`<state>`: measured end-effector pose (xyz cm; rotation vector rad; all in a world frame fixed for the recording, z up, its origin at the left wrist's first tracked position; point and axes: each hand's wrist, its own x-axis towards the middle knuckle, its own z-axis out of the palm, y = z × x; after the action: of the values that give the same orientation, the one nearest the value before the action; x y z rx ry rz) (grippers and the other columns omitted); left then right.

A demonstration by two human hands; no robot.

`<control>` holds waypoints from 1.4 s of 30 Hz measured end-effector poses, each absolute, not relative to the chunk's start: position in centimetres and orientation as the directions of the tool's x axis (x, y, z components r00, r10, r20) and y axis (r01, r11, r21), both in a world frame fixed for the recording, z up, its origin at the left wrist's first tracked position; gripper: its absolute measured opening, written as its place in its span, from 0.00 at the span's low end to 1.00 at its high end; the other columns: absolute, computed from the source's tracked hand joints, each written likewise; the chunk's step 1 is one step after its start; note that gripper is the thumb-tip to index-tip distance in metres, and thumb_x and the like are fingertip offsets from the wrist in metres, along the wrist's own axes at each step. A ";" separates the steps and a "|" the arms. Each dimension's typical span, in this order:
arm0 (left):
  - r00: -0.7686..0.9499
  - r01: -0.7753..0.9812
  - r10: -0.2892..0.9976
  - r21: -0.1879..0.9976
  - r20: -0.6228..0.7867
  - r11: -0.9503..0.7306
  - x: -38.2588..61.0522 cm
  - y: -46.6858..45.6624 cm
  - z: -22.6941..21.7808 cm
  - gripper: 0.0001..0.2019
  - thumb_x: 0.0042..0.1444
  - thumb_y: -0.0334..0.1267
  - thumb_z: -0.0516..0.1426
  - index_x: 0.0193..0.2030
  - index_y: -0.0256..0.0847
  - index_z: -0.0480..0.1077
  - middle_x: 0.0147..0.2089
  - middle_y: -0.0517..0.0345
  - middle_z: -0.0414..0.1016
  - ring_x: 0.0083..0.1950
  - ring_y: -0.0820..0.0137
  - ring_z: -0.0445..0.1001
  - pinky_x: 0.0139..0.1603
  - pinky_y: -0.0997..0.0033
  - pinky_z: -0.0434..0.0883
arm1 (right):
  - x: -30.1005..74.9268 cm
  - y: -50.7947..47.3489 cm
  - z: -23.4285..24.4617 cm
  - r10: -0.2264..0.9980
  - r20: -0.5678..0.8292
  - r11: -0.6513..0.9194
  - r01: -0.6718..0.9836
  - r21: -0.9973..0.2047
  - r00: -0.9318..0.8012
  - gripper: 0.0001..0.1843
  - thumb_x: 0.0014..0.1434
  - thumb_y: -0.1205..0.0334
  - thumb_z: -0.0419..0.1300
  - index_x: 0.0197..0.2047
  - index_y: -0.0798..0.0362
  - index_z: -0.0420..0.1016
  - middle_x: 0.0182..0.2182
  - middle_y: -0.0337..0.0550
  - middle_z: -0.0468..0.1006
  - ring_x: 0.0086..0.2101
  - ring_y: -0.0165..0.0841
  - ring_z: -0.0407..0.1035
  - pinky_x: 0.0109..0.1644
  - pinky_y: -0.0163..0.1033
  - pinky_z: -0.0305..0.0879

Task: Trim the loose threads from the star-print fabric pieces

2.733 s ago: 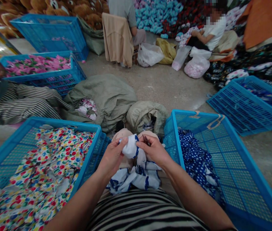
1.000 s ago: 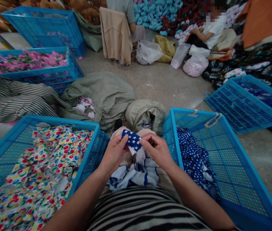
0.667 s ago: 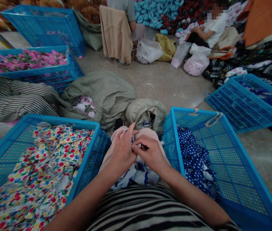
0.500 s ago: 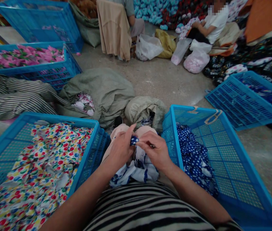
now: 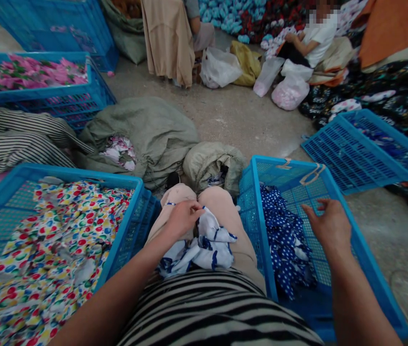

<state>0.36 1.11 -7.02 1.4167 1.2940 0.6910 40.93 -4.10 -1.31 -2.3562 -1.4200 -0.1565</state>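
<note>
My left hand (image 5: 183, 218) rests on my lap with its fingers curled onto a heap of white-and-blue fabric pieces (image 5: 207, 246). My right hand (image 5: 328, 226) hovers over the blue crate on my right (image 5: 250, 216), fingers spread and nothing in them. Dark blue cloth with white dots (image 5: 283, 235) lies along that crate's left side, just left of the hand. On my left stands a second blue crate (image 5: 81, 173), filled with white fabric printed in coloured dots (image 5: 56, 235).
Two grey-green sacks (image 5: 146, 129) (image 5: 214, 166) lie on the concrete floor beyond my knees. Another blue crate (image 5: 363, 154) sits to the right, and one with pink fabric (image 5: 45, 96) at far left. A person's striped legs (image 5: 16, 144) lie at left; people sit at the back (image 5: 312, 38).
Both hands were working a small blue star-print piece over my lap. My right hand has swung right over the crate and opened; the left has dropped onto the lap pile. The view tilted down.
</note>
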 end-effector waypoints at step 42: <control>0.149 -0.520 0.890 0.732 -0.431 0.441 1.0 -1.4 1.1 0.25 0.43 0.46 0.75 0.42 0.34 0.75 0.38 0.53 0.79 0.36 0.70 0.76 0.38 0.74 0.73 | 16.0 -1.0 -1.4 0.993 -0.103 -0.091 -0.191 -0.977 0.051 0.17 0.57 0.47 0.69 0.32 0.52 0.74 0.27 0.34 0.67 0.21 0.23 0.53 0.22 0.32 0.50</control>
<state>1.04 -1.40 1.06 0.4669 0.9629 1.0675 15.98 -0.97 -1.42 -1.1655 -0.9771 1.3182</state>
